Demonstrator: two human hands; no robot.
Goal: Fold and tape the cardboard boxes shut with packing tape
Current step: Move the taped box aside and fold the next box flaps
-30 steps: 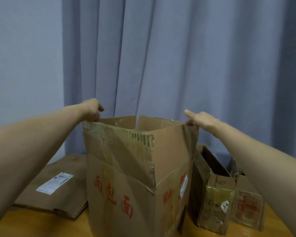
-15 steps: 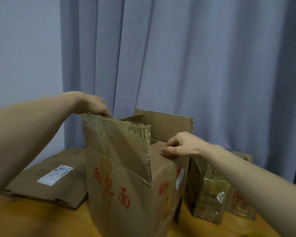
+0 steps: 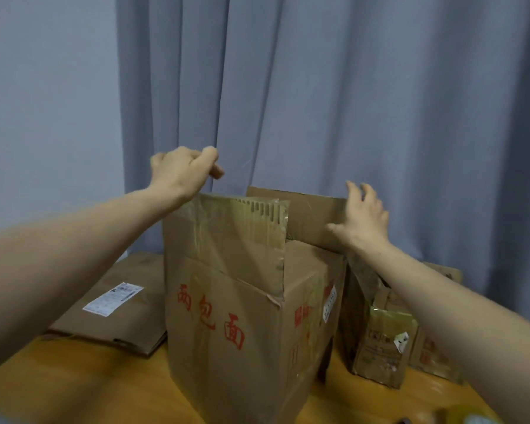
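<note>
On the wooden surface [image 3: 74,390] stands a tall cardboard box [image 3: 227,332] with red characters on its front, and its near flap [image 3: 233,237], shiny with old tape, stands upright. A flattened box [image 3: 129,325] lies to its left and smaller boxes [image 3: 380,341] stand just beside it on the right. The left hand [image 3: 184,172] hovers above the near flap's corner with curled fingers; I cannot tell whether it grips anything. The right hand [image 3: 363,218], fingers spread wide, presses on the upright far flap [image 3: 306,215], with a grey curtain [image 3: 318,87] behind

Table [image 3: 74,390] bears tall box [image 3: 233,316], flattened carton [image 3: 129,319] — smaller boxes [image 3: 380,341].
</note>
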